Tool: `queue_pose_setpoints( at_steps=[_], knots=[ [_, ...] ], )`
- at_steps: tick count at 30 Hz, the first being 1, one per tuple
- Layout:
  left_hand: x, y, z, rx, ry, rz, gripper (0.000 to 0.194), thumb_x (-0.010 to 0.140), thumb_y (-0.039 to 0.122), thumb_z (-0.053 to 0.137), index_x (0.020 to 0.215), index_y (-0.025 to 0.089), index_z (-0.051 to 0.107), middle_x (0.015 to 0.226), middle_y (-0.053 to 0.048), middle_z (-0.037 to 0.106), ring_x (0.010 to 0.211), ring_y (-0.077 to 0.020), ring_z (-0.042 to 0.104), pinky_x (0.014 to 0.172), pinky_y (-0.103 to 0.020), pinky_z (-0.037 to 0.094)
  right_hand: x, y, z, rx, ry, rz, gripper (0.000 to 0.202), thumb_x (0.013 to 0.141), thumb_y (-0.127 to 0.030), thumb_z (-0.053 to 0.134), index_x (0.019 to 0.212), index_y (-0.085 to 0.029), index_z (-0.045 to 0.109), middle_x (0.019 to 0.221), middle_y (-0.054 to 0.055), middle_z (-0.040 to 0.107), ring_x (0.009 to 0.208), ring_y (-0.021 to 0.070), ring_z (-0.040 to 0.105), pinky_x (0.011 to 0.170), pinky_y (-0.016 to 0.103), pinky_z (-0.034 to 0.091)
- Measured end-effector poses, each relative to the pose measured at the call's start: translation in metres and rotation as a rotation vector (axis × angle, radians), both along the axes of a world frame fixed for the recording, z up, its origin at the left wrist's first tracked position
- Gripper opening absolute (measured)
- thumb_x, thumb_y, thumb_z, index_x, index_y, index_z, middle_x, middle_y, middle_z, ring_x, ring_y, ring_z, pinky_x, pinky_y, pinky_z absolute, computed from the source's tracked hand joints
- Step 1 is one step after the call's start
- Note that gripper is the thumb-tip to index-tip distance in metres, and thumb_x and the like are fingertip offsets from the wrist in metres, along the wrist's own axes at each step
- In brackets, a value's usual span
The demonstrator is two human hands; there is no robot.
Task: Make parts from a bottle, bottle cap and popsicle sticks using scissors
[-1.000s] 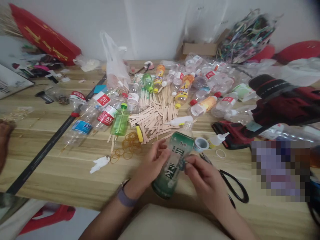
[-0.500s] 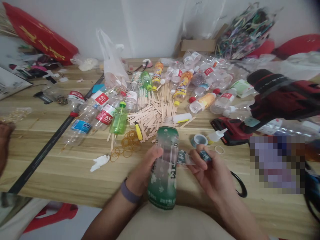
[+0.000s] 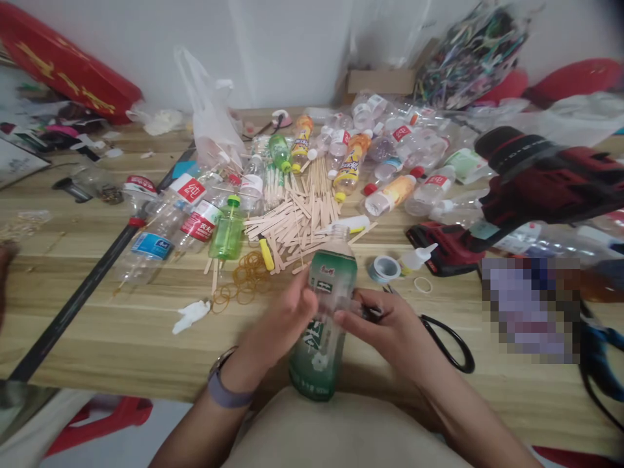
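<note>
A plastic bottle (image 3: 314, 374) with a green printed label stands upright, slightly tilted, close to my body, its neck uncapped. My left hand (image 3: 273, 325) is closed round its left side, thumb on the front. At its right side, the fingers of my right hand (image 3: 390, 331) pinch a dark torn strip of label (image 3: 372, 312), mostly hidden by the fingers. A see-through band crosses the bottle's middle, between the printed parts. Beyond my right hand lie a roll of tape (image 3: 385, 268) and a white-tipped glue bottle (image 3: 414, 260). Under my right wrist shows a black loop handle (image 3: 461, 348).
Flat wooden sticks (image 3: 297, 218) lie heaped mid-table, with rubber bands (image 3: 244, 276) and a yellow-handled tool (image 3: 266, 255) nearby. Several empty bottles (image 3: 197, 221) lie left and at the back right. A red-black power drill (image 3: 531, 188) stands at right. At the far left edge another person's hand shows.
My right hand has moved left against the bottle; the strip that stretched out from it is now mostly hidden. The bottle has turned, showing more printed lettering. The view has shifted slightly.
</note>
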State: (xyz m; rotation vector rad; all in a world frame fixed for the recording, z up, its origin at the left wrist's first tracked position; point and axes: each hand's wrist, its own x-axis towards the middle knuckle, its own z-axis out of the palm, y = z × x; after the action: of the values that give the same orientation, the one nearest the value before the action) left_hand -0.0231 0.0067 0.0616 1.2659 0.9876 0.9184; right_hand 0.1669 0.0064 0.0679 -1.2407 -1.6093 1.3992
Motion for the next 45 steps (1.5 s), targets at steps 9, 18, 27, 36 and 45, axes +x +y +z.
queue_pose_setpoints(
  at_steps=[9,18,27,36,45],
  knots=[
    [0.009,0.007,-0.002,-0.243,-0.263,-0.117,0.044,0.064,0.043,0.085,0.095,0.02,0.064,0.081,0.002,0.068,0.083,-0.0197,0.066,0.08,-0.031,0.052,-0.008,0.01,0.002,-0.204,0.24,0.041,0.045,0.068,-0.047,0.068,0.058,-0.02,0.034,0.059,-0.003,0.034,0.057,0.0105,0.031,0.053,0.024,0.027],
    [0.007,0.001,0.006,-0.161,0.062,0.087,0.052,0.066,0.028,0.081,0.109,0.024,0.052,0.098,-0.001,0.07,0.09,-0.0221,0.067,0.079,-0.033,0.051,-0.003,0.018,-0.001,-0.017,-0.07,0.091,0.048,0.081,-0.058,0.055,0.057,-0.02,0.04,0.058,-0.001,0.036,0.056,0.0114,0.031,0.052,0.026,0.024],
    [0.021,-0.012,0.01,0.127,0.553,0.366,0.081,0.068,0.027,0.077,0.14,0.019,0.041,0.13,-0.018,0.06,0.124,-0.038,0.056,0.102,-0.05,0.043,0.003,0.022,0.007,0.259,-0.531,0.077,0.019,0.077,-0.032,0.058,0.066,-0.02,0.048,0.056,0.0,0.047,0.05,0.0124,0.033,0.052,0.029,0.015],
    [0.009,-0.005,0.01,0.002,0.325,0.216,0.058,0.062,0.025,0.078,0.113,0.02,0.052,0.099,-0.005,0.067,0.092,-0.026,0.064,0.085,-0.04,0.05,-0.014,0.019,-0.007,0.399,-0.431,0.043,0.02,0.085,-0.03,0.035,0.065,-0.023,0.034,0.057,0.003,0.047,0.054,0.0156,0.039,0.054,0.029,0.023],
    [-0.005,0.003,0.008,-0.022,0.021,0.125,0.048,0.066,0.029,0.082,0.106,0.022,0.055,0.1,-0.004,0.069,0.094,-0.0248,0.065,0.083,-0.036,0.049,-0.009,0.019,0.009,0.289,-0.269,0.147,0.045,0.095,-0.055,0.044,0.066,-0.021,0.041,0.059,-0.001,0.046,0.054,0.0123,0.04,0.05,0.025,0.025]
  ],
)
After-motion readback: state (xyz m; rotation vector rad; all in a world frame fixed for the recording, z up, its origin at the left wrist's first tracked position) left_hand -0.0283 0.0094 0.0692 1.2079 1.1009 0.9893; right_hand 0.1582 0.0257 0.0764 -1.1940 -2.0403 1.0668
